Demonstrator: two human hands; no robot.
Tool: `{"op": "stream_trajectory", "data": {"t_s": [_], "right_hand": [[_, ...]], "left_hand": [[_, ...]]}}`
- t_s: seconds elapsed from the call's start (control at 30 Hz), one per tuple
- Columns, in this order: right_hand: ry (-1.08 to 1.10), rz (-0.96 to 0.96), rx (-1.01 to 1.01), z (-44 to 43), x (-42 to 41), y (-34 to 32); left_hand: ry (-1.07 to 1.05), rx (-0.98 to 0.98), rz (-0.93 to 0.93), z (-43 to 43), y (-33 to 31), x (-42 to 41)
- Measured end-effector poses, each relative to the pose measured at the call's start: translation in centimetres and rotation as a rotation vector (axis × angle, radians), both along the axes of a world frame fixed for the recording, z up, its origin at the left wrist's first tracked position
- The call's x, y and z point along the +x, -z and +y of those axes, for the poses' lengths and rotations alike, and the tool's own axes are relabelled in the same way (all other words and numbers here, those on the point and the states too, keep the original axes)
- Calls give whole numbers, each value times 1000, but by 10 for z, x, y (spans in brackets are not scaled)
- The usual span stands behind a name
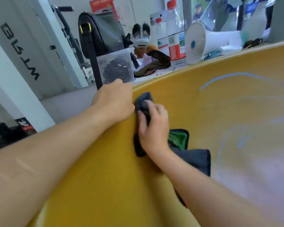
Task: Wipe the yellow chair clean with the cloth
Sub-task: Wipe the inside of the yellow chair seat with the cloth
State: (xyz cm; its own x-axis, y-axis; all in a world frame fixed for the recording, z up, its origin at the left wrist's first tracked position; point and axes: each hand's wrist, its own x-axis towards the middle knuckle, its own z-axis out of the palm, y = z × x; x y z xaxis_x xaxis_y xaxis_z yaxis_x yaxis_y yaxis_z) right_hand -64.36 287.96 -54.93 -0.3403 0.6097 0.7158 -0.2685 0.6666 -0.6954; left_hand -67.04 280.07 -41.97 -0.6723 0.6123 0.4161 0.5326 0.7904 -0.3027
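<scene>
Close in on the yellow chair (203, 104), its broad curved panel filling the lower right of the head view. The left hand (115, 99) is clamped on the chair's upper rim, knuckles up, fingers curled over the edge and out of sight behind it. Just beside it, almost touching, the right hand (152, 126) has the cloth (195, 159) bunched under its palm, fingers and thumb wrapped around a dark wad and pressing it flat against the yellow panel right below the rim. The rest of the cloth trails down under the right wrist and forearm, dark blue-grey with a green inner face showing at a fold. The picture is blurred around the right hand.

Off to the right, well apart from both hands, blue scribbles (233, 76) run across the panel.

Behind the rim, a white surface (144, 78) carries a black bag (102, 33) sitting on a clear box (115, 66), a white headset (140, 40) and red-capped bottles (175, 38).
</scene>
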Motion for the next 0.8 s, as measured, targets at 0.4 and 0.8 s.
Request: {"op": "stream_trajectory", "data": {"t_s": [0.4, 0.8], "right_hand": [[405, -126, -203, 169, 2, 20], [325, -196, 219, 183, 2, 18]], "left_hand": [[-56, 192, -12, 75, 12, -19], [-145, 292, 126, 85, 25, -24]]}}
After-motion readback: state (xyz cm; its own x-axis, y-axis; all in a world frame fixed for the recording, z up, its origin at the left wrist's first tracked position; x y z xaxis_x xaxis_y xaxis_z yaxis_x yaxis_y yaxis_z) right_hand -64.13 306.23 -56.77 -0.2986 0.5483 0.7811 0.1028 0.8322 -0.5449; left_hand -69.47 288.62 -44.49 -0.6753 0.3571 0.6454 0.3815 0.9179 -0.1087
